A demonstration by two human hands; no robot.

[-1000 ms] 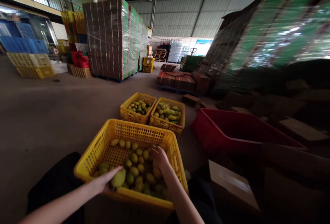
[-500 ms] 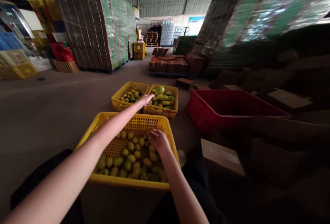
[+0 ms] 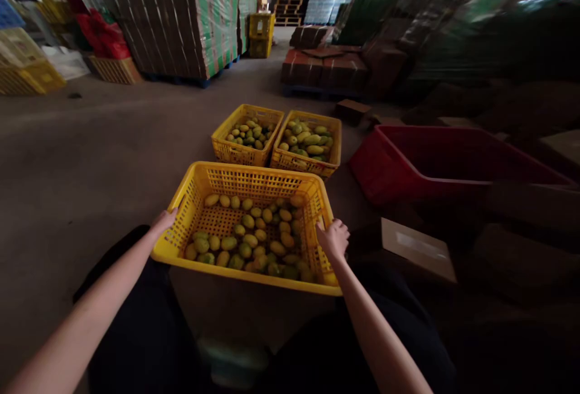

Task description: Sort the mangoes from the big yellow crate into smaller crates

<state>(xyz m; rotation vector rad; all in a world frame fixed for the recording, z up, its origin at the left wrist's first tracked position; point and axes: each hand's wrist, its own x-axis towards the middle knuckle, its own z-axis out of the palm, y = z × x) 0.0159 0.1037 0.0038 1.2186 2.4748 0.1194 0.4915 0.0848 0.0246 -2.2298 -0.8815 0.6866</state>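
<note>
A large yellow plastic crate with slotted walls is in front of me, between my knees. Small yellow-green mangoes cover part of its floor, mostly at the front and right. At the crate's left side, my left hand is closed on the rim by the handle slot, its fingertips partly hidden. My right hand grips the right rim, thumb toward the inside and fingers outside. Just beyond stand two smaller yellow crates, the left one with small mangoes and the right one with larger, longer ones.
A red tub stands to the right, near a cardboard box with tape on it. Flattened cartons lie on a pallet farther back. Wrapped stacks of cartons rise on both sides of the concrete floor.
My left hand has come back from above the far crates to the big crate's left rim. My right hand has moved from over the mangoes to the right rim. The view has tilted down.
</note>
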